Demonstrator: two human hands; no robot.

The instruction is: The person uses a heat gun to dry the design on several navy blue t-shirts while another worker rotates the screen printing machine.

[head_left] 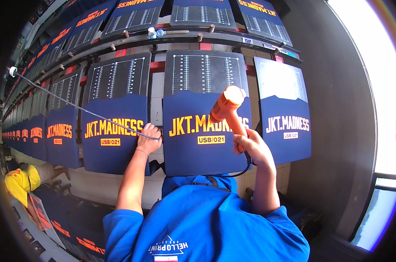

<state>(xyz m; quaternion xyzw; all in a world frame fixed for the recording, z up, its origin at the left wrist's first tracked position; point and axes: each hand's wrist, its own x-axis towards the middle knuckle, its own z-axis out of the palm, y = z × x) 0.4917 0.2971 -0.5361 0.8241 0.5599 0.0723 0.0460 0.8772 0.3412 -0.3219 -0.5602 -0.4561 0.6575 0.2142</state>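
Note:
My right hand [256, 148] is wrapped round the handle of an orange hair dryer [227, 104]. The dryer is raised over a navy printed shirt panel [202, 159], hiding part of its yellow-orange lettering. From the handle's base a black cord [239, 174] curves down past my waist. My left hand [150, 139] is closed round a grey cable [84, 110], beside the right edge of another navy panel [108, 159]. That cable stretches up to a white fitting at the far left. Both panels lie on dark boards [205, 70] marked with white rulers.
A third printed panel [285, 148] lies to the right, near a grey wall [329, 109]. Long rows of similar boards run left. On the rail [176, 37] behind stand a small white bottle [152, 33] and a blue tape roll [160, 32]. A person in yellow [18, 185] bends at lower left.

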